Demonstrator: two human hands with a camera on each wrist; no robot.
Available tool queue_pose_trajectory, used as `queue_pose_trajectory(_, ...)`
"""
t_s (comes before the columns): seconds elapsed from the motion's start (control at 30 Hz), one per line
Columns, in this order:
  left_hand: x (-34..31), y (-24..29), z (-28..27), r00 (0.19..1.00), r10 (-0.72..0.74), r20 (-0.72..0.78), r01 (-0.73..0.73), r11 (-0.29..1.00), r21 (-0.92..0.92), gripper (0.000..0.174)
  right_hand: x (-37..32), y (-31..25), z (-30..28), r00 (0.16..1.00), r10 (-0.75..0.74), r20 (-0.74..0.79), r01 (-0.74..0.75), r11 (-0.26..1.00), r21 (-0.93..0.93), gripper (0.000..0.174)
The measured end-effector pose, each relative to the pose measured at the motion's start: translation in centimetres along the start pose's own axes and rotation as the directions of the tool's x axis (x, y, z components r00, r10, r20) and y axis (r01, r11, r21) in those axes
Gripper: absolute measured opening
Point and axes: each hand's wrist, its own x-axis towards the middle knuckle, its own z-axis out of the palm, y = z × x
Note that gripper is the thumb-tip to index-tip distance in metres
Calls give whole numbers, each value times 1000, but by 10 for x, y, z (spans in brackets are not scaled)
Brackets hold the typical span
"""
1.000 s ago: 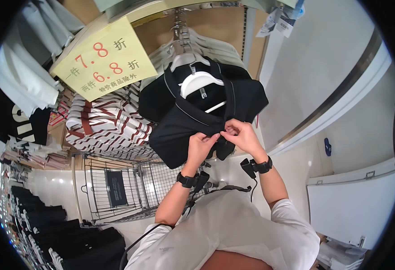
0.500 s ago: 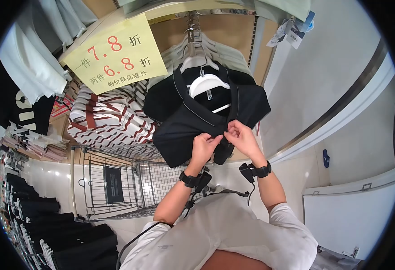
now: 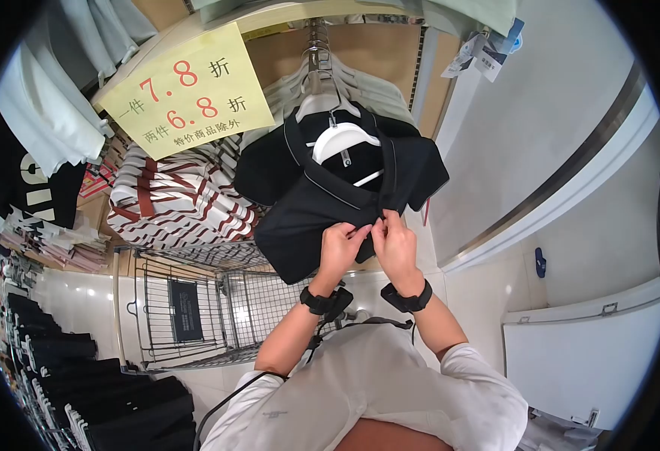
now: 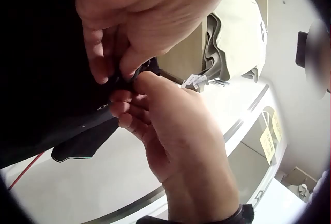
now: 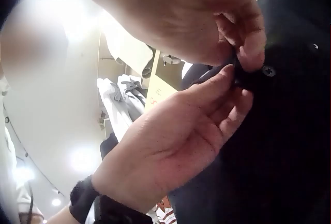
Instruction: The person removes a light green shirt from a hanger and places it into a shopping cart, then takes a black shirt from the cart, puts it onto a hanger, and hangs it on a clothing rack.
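A black collared shirt [image 3: 300,233] with thin light piping hangs on a white hanger [image 3: 342,137] before me. Just below its collar, my left hand [image 3: 337,249] pinches the front placket between thumb and fingers. My right hand [image 3: 397,248] pinches the same strip of cloth, its fingertips right beside those of the left. In the right wrist view a small dark button [image 5: 269,70] shows close to the right fingertips. The cloth between the fingertips is mostly hidden in both wrist views.
Behind hangs another black shirt [image 3: 258,161]. Striped shirts [image 3: 187,203] hang at left under a yellow sign [image 3: 187,90]. A wire shopping cart [image 3: 176,259] stands below at left, and a white wall panel [image 3: 510,150] rises at right.
My right hand has turned more upright and its wrist has swung inward to the left. The left hand keeps its pinch on the placket. The camera view has shifted slightly.
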Motion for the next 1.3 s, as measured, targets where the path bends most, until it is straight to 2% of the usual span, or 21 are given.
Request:
queue_pose_trajectory(0.07, 0, -3, 0, 1000, 12, 7, -12, 998, 62, 19, 0, -3, 2, 1000, 26, -16, -26, 1000, 0, 14)
queue_pose_trajectory(0.13, 0, 0, 1, 996, 86, -28, -82, 988, 130, 19, 1, -5, 3, 999, 21, -36, -23, 996, -81, 11)
queue_pose_trajectory(0.27, -2, 7, 5, 986, 151, -77, -139, 980, 142, 17, 9, -15, 1, 995, 100, 11, -97, 984, -147, 8)
queue_pose_trajectory(0.37, -2, 4, 7, 980, 178, -89, -162, 973, 162, 16, 12, -16, 3, 999, 37, -20, -39, 985, -166, 10)
queue_pose_trajectory(0.47, -4, 0, 8, 988, 117, -104, -98, 981, 167, 16, 9, -11, 9, 998, 35, -51, -44, 984, -171, 8)
queue_pose_trajectory(0.53, -4, -2, 9, 983, 126, -133, -106, 983, 149, 16, 9, -7, 13, 986, -63, -157, 32, 980, -196, 8)
queue_pose_trajectory(0.57, -5, -1, 9, 983, 123, -133, -102, 983, 150, 16, 7, -4, 14, 986, -61, -154, 30, 980, -195, 8)
queue_pose_trajectory(0.67, -5, 3, 7, 993, 67, -100, -49, 983, 175, 16, 8, 6, 17, 994, -14, -110, 3, 995, -101, 16)
queue_pose_trajectory(0.73, -5, 1, 8, 987, 105, -120, -88, 985, 145, 16, 11, 9, 19, 979, 201, -45, -197, 977, 77, 15)
queue_pose_trajectory(0.77, -6, -1, 7, 988, 105, -115, -88, 985, 148, 16, 13, 10, 19, 977, 206, -47, -202, 976, 79, 15)
queue_pose_trajectory(0.83, -6, -3, 7, 989, 118, -89, -100, 977, 190, 14, 18, 13, 16, 946, 321, 36, -323, 938, 122, 14)
queue_pose_trajectory(0.97, -5, 1, 7, 987, 138, -85, -125, 982, 143, 14, 24, 5, 11, 935, 349, 58, -352, 934, 60, 16)
queue_pose_trajectory(1.07, -7, 1, 6, 994, 98, -41, -88, 977, 195, 13, 20, 9, 17, 928, 371, 41, -372, 928, 33, 20)
queue_pose_trajectory(1.13, -6, -1, 7, 985, 137, -101, -125, 985, 122, 13, 12, 15, 22, 946, 324, 13, -317, 918, 239, 22)
queue_pose_trajectory(1.17, -4, -1, 5, 985, 138, -104, -125, 985, 122, 13, 10, 17, 25, 947, 321, 14, -315, 918, 239, 22)
queue_pose_trajectory(1.23, -1, 0, 1, 987, 120, -108, -111, 990, 87, 15, 3, 23, 27, 969, 229, 92, -246, 861, 446, 22)
queue_pose_trajectory(1.27, 0, 0, 0, 989, 97, -113, -92, 995, 48, 17, 5, 26, 23, 969, 228, 91, -245, 861, 445, 22)
queue_pose_trajectory(1.3, 2, 0, 0, 989, 99, -113, -94, 994, 47, 17, 9, 30, 18, 932, 257, 255, -358, 758, 545, 21)
